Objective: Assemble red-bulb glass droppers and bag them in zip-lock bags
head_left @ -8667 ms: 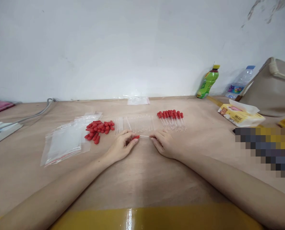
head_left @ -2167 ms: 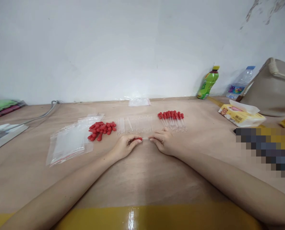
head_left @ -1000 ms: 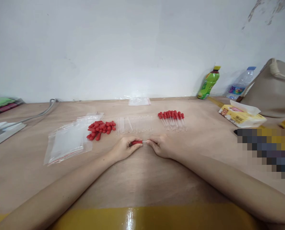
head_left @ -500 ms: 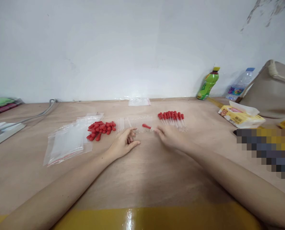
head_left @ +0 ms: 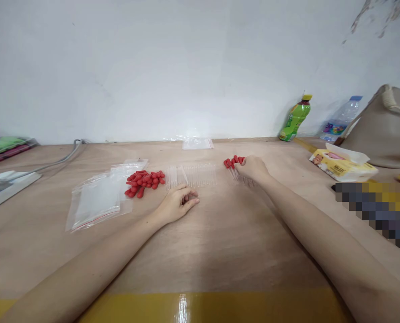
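Note:
My left hand (head_left: 181,202) rests on the table with its fingers loosely curled and the thumb apart, holding nothing. Just beyond it lies a row of clear thin tubes (head_left: 200,175); a heap of loose red rubber bulbs (head_left: 142,180) is to its left. My right hand (head_left: 255,168) is at the group of droppers (head_left: 232,163), clear tubes with red bulbs laid side by side. Its fingers are pinched together on a dropper that the hand mostly hides. Several droppers to the right are also covered by this hand.
Clear zip bags (head_left: 97,197) lie on the left, and another small bag (head_left: 197,144) is by the wall. On the right stand a green bottle (head_left: 296,119), a clear bottle (head_left: 341,119), a tissue pack (head_left: 343,165) and a beige bag (head_left: 378,130). A grey cable (head_left: 58,158) runs at far left.
My right hand has carried a red-bulbed dropper right and away from me, from beside the tube row onto the dropper group. My left hand has stayed nearly still. The view has shifted slightly.

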### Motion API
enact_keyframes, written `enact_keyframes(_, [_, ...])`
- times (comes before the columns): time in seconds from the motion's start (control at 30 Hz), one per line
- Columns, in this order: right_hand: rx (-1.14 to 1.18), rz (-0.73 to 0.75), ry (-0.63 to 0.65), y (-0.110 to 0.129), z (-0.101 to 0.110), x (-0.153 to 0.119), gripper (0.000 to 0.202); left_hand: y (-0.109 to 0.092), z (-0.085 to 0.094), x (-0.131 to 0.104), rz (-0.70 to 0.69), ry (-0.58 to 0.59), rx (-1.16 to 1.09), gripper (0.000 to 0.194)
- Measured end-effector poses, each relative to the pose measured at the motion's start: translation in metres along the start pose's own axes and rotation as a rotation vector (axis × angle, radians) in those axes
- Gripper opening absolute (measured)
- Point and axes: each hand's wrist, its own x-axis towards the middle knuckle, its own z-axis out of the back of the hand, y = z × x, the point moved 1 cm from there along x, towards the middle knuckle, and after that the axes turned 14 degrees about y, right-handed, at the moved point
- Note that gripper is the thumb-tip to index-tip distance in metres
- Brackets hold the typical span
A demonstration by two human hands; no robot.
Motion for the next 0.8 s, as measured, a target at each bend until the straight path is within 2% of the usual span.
enact_keyframes(0.17, [-0.084, -0.012, -0.003, 0.002, -0.002, -0.005, 0.039, -0.002, 0.001, 0.0, 0.01, 0.006, -0.007, 0.015])
enact_keyframes(0.3, [-0.132, 0.064, -0.059, 0.02, -0.005, -0.019, 0.036, -0.001, 0.001, 0.0, 0.008, 0.008, -0.008, 0.016])
enact_keyframes(0.47, [-0.062, 0.183, 0.077, 0.048, -0.024, -0.022, 0.031, 0.0, 0.0, 0.0, -0.004, 0.001, 0.0, 0.015])
enact_keyframes(0.63, [-0.068, 0.134, 0.187, 0.063, -0.031, -0.01, 0.028, -0.001, 0.001, 0.001, -0.008, 0.007, 0.005, 0.015])
enact_keyframes(0.8, [-0.081, 0.146, 0.203, 0.068, -0.031, -0.006, 0.026, -0.001, 0.0, 0.0, 0.001, -0.024, 0.084, 0.014])
